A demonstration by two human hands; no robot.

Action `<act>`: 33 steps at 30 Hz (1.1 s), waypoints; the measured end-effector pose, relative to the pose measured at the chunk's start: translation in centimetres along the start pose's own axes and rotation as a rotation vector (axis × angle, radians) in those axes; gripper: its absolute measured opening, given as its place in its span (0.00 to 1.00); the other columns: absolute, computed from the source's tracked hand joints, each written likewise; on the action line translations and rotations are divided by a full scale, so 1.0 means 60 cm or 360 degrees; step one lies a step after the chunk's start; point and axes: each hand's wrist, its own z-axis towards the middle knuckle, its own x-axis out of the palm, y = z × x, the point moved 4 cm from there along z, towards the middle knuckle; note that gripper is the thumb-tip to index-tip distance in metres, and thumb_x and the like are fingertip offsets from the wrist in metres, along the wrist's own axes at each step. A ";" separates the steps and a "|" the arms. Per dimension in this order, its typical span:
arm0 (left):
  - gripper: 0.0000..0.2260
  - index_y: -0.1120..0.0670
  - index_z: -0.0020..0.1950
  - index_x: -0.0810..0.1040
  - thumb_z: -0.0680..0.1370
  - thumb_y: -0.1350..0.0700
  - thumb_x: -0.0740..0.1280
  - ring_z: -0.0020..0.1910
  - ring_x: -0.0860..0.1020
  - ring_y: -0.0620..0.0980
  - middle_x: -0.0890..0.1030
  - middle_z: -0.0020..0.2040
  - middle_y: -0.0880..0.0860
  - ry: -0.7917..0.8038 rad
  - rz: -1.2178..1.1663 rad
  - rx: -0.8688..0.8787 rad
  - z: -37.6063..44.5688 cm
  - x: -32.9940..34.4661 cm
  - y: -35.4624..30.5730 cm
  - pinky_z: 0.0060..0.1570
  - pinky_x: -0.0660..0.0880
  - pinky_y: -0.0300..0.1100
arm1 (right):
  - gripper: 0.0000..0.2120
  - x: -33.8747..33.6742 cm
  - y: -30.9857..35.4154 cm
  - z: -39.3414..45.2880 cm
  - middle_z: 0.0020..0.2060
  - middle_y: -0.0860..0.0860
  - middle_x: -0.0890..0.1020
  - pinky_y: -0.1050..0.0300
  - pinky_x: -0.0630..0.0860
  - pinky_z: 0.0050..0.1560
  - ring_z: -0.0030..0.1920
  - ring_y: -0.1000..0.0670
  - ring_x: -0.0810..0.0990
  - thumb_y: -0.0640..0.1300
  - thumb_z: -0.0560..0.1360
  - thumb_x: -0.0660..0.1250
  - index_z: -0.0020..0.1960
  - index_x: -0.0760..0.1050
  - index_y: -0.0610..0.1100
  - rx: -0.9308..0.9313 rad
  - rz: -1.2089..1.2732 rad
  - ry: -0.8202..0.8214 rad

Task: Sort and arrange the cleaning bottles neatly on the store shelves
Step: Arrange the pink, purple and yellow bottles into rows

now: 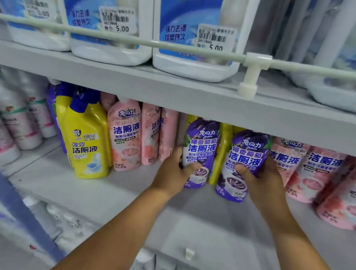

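I am standing at grey store shelves, looking down at the middle shelf [103, 195], where cleaning bottles are standing in a loose row under a shelf of big blue-and-white jugs [110, 16]. My left hand [174, 172] is gripping one purple bottle [199, 150], thumb curling across its front and fingers wrapping behind it. My right hand [260, 182] is gripping a second purple bottle [245, 162] the same way. Both bottles are sitting mid-shelf, between pink bottles [126, 133] on the left and more pink bottles [314, 172] on the right, with a yellow bottle [221, 153] wedged between them. The risk, I am judging, is crowding: moving either purple bottle could be dragging the yellow one over, or my right knuckles could be knocking the touching pink neighbours, which are already leaning. Whether the purple bottles are resting on the shelf or lifting, I cannot tell.
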 end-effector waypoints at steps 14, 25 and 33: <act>0.27 0.61 0.72 0.71 0.74 0.57 0.73 0.64 0.72 0.57 0.74 0.65 0.61 -0.1079 0.0722 0.0472 -0.026 -0.231 -0.095 0.63 0.66 0.34 | 0.11 0.142 0.122 -0.086 0.39 0.58 0.83 0.58 0.78 0.47 0.44 0.53 0.83 0.40 0.78 0.70 0.47 0.77 0.58 -0.0195 0.0259 0.0203; 0.32 0.61 0.75 0.66 0.76 0.49 0.72 0.63 0.74 0.67 0.71 0.69 0.65 -0.0763 0.1134 0.0220 0.046 -0.256 -0.050 0.57 0.75 0.55 | 0.14 0.326 0.305 0.073 0.43 0.39 0.85 0.36 0.81 0.51 0.45 0.38 0.85 0.53 0.75 0.63 0.42 0.79 0.43 -0.0277 -0.0154 0.0282; 0.23 0.43 0.69 0.69 0.76 0.49 0.72 0.57 0.79 0.52 0.79 0.61 0.46 -0.0483 0.0519 0.0236 -0.040 -0.281 -0.035 0.50 0.78 0.48 | 0.14 0.374 0.315 0.111 0.51 0.43 0.83 0.53 0.76 0.53 0.55 0.43 0.82 0.49 0.81 0.63 0.57 0.79 0.39 -0.0276 -0.0723 0.0363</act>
